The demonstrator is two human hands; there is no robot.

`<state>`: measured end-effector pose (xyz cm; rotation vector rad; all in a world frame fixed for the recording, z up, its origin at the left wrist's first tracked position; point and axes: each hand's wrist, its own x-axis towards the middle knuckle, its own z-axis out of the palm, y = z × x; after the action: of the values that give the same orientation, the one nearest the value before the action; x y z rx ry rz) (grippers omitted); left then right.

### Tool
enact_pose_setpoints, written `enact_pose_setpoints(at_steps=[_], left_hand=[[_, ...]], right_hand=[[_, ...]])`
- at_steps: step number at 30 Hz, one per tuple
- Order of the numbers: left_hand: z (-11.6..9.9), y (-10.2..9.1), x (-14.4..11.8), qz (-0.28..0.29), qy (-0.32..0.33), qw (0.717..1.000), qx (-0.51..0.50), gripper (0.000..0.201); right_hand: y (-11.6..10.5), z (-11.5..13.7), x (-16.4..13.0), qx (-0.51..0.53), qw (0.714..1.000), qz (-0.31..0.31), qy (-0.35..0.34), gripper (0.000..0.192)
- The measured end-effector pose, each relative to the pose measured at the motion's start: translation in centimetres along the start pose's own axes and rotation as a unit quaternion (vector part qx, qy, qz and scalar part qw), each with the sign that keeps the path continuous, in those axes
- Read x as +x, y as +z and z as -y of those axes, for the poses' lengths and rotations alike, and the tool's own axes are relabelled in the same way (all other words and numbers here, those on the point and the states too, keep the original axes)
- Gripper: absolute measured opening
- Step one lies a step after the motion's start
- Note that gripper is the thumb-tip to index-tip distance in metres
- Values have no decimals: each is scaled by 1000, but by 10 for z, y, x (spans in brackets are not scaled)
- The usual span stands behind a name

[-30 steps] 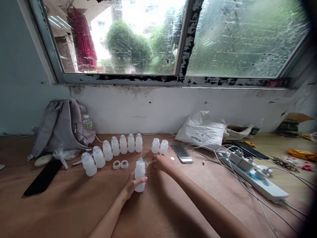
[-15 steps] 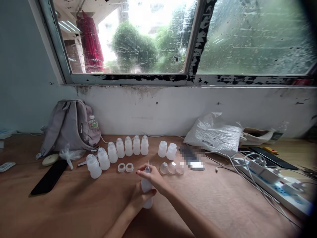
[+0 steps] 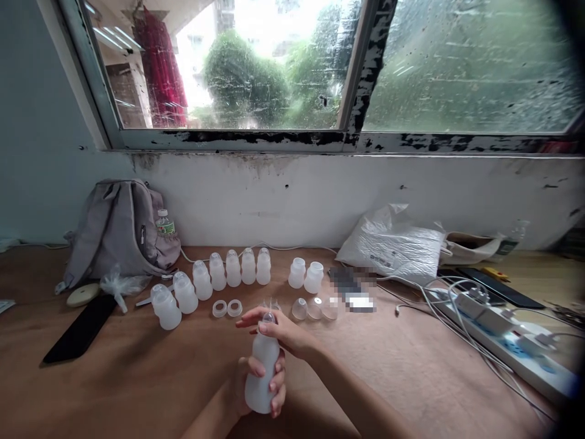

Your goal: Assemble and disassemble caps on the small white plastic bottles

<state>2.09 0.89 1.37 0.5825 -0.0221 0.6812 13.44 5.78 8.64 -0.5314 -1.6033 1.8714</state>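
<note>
My left hand is wrapped around the body of a small frosted white plastic bottle, held upright just above the brown table. My right hand rests on the bottle's top, fingers around its cap. Behind them stands a curved row of several capped bottles. Two uncapped bottles stand to the right of that row. Two white rings lie in front of the row, and clear dome caps lie to the right of my hands.
A grey backpack leans on the wall at back left, a black phone lies flat in front of it. A white plastic bag, another phone, a power strip and tangled cables fill the right side.
My right hand came back from the caps on the right and settled on the bottle's top. My left hand drew the bottle nearer to me and lifted it.
</note>
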Motion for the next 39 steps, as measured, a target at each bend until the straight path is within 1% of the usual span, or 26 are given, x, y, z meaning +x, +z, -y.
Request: enact_pose_setpoints(at_steps=[1,2,4,5,7,10,13,17,21,24,26,29,31,33,36,38,39], left_hand=[[-2,0,-1,24,3,1000,-5,19],[-4,1,-2,45,9,999,-6,18],[-11,3,-5,71,19,997,3,19],[-14,4,-6,68,21,997,12,20],[-20,3,-9,37,12,999,35,22],[-22,-3,-10,-32,-24,997,67,25],[-21,-7,-9,-75,-54,991,98,27],[-21,-3,-9,-92,-50,988,111,26],[-24,3,-9,-110,-56,983,133,26],[-24,4,-8,-122,-56,980,148,26],[-23,4,-8,-128,-49,979,153,27],[-19,4,-6,-129,-26,979,153,35],[-18,7,-5,-146,-10,980,138,39],[-20,11,-4,-181,1,977,114,38],[-27,16,-2,-241,23,964,113,37],[-32,18,-1,-286,61,943,158,37],[-34,18,0,-309,85,928,189,39]], right_hand=[[-5,-1,0,-10,1000,13,2,47],[-12,-3,0,-23,1000,13,8,50],[-23,-8,0,-54,998,-23,31,50],[-28,-9,0,-67,996,-41,43,48],[-33,-8,0,-82,993,-65,54,42],[-33,2,0,-85,992,-92,17,28],[-30,13,0,-74,988,-134,-20,28],[-29,19,-2,-55,984,-165,-28,34],[-30,21,-3,-116,979,-168,4,35],[-33,22,-3,-149,974,-170,19,36],[-36,22,-4,-149,973,-173,13,35],[-41,25,-5,-140,974,-181,1,32],[-45,28,-6,-141,970,-196,-9,32],[-49,31,-6,-164,960,-225,-21,31],[-55,32,-8,-262,927,-268,-29,28],[-57,30,-9,-344,902,-260,-17,24],[-57,28,-10,-380,893,-241,-10,21]])
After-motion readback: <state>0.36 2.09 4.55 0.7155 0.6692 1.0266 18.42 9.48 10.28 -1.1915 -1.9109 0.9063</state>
